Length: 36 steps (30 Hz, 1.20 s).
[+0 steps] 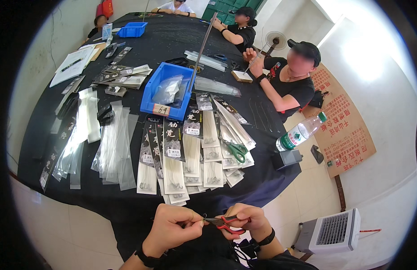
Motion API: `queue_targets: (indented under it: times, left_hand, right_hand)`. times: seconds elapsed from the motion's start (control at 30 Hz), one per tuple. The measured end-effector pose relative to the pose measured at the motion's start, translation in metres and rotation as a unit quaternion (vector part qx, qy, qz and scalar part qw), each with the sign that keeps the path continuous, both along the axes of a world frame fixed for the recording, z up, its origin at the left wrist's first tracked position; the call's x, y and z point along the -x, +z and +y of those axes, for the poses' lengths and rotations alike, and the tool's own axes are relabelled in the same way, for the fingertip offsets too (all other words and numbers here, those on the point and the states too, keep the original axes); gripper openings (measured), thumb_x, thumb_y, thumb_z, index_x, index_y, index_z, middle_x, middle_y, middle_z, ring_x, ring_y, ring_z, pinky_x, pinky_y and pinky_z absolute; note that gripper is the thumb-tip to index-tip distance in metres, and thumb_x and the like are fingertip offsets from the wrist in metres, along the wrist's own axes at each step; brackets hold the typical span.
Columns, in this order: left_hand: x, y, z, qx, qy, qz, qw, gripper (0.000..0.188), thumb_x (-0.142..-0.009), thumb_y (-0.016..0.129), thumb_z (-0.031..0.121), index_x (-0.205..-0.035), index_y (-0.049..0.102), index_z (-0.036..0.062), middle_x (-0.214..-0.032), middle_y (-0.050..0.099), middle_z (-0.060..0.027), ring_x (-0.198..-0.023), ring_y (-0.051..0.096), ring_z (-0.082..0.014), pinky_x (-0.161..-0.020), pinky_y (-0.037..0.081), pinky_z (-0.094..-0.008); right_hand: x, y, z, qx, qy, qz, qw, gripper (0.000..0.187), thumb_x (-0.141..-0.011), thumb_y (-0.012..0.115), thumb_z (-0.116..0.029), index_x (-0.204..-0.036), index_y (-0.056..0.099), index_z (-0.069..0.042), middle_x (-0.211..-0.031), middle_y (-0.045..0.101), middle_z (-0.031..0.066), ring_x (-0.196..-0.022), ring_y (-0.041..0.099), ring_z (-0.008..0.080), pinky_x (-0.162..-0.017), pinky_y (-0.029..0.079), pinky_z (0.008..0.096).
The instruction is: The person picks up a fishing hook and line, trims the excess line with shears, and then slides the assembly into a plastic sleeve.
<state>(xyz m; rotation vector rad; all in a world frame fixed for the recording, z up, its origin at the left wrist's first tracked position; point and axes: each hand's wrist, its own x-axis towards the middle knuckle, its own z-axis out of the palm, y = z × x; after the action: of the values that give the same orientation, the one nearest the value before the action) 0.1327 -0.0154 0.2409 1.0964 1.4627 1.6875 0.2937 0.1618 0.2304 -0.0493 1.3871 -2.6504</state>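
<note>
In front of my body, just off the table's near edge, my left hand (176,227) is closed in a pinch of thumb and forefinger. A tiny dark curved piece shows at its fingertips, too small to name. My right hand (250,221) grips small red-handled pliers (216,221), their dark jaws meeting the left fingertips. Beyond the hands lie overlapping packs of fishing hooks (174,175) on white cards with black headers. Green-handled scissors (236,151) rest on the right side of those packs.
A blue bin (150,92) of plastic bags stands mid-table. Clear sleeves (120,153) lie left, papers (72,65) far left. A water bottle (300,132) and grey box (287,159) stand at the right edge. Several people sit around the table; an air cooler (330,230) stands lower right.
</note>
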Motion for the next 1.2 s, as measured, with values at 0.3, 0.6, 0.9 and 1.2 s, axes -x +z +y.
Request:
queue_targets:
  times: [0.3,0.6,0.9,1.2]
  left_hand:
    - [0.002,-0.003,-0.001,0.023,0.019,-0.028,0.999,0.006,-0.07,0.068,0.003,-0.074,0.071,-0.0006,-0.05,0.055,0.0003,-0.045,0.045,-0.0019,-0.044,0.033,-0.0187]
    - [0.003,-0.002,-0.002,0.023,0.011,-0.019,0.999,0.006,-0.07,0.067,0.002,-0.074,0.071,-0.0015,-0.05,0.054,0.0004,-0.045,0.044,-0.0014,-0.045,0.034,-0.0181]
    - [0.004,-0.01,-0.002,0.055,0.047,-0.057,0.996,0.007,-0.073,0.065,0.002,-0.073,0.071,-0.003,-0.049,0.05,0.0038,-0.046,0.039,0.0008,-0.045,0.032,-0.017]
    - [0.007,-0.005,-0.008,0.048,0.056,-0.162,0.984,0.01,-0.081,0.064,0.003,-0.08,0.07,-0.0054,-0.057,0.053,0.0054,-0.049,0.04,0.0018,-0.045,0.029,-0.0163]
  right_hand:
    - [0.001,0.014,-0.005,-0.132,-0.049,0.005,0.99,0.048,-0.087,0.046,-0.038,-0.051,0.032,-0.009,-0.051,0.035,0.0067,-0.059,0.052,0.0245,-0.06,0.034,0.0333]
    - [0.004,0.023,-0.003,-0.282,-0.095,0.07,0.952,0.048,-0.086,0.046,-0.038,-0.05,0.043,-0.005,-0.065,0.063,0.0159,-0.059,0.045,0.0214,-0.071,0.033,0.0326]
    - [-0.018,0.037,0.029,-0.342,-0.301,0.105,0.884,0.038,-0.084,0.045,-0.036,-0.066,0.049,-0.002,-0.061,0.057,0.0136,-0.071,0.06,0.0268,-0.068,0.038,0.0331]
    - [-0.013,0.009,0.073,-0.645,-0.546,-0.089,0.528,0.009,-0.078,0.067,-0.003,-0.08,0.061,0.003,-0.091,0.065,0.0125,-0.072,0.06,0.0164,-0.062,0.046,0.0266]
